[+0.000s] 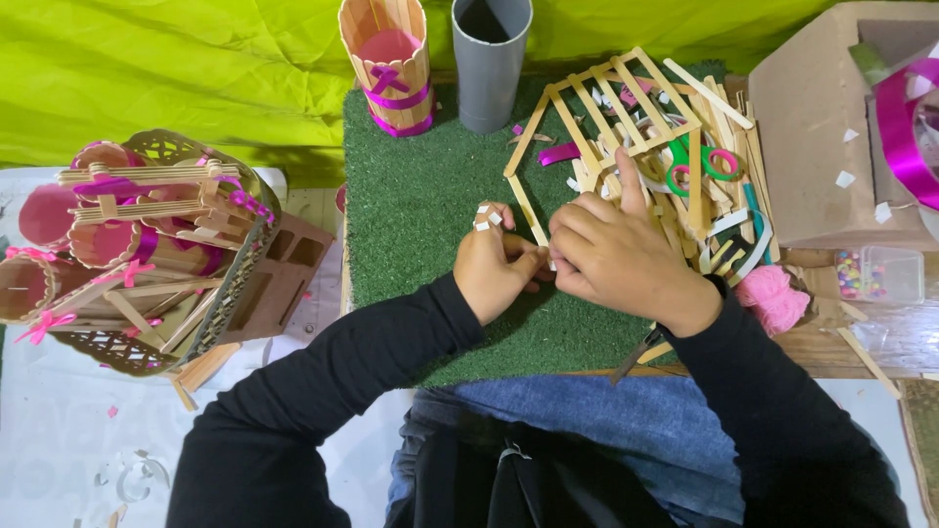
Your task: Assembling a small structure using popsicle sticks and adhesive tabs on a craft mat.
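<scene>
Soft, even light is falling from above, keeping the scene bright and the colours saturated. Shadows are staying faint: only a thin dark edge is showing under the left hand [494, 269] and right hand [616, 256] on the green turf mat [411, 210]. The yellow-green cloth [166, 68] is glowing without harsh glare (its creases are showing as gentle shading). The black sleeves [323, 391] are losing detail in darkness. Focus is holding sharp at centre, with slight wide-angle stretching and softness creeping in at the edges.
</scene>
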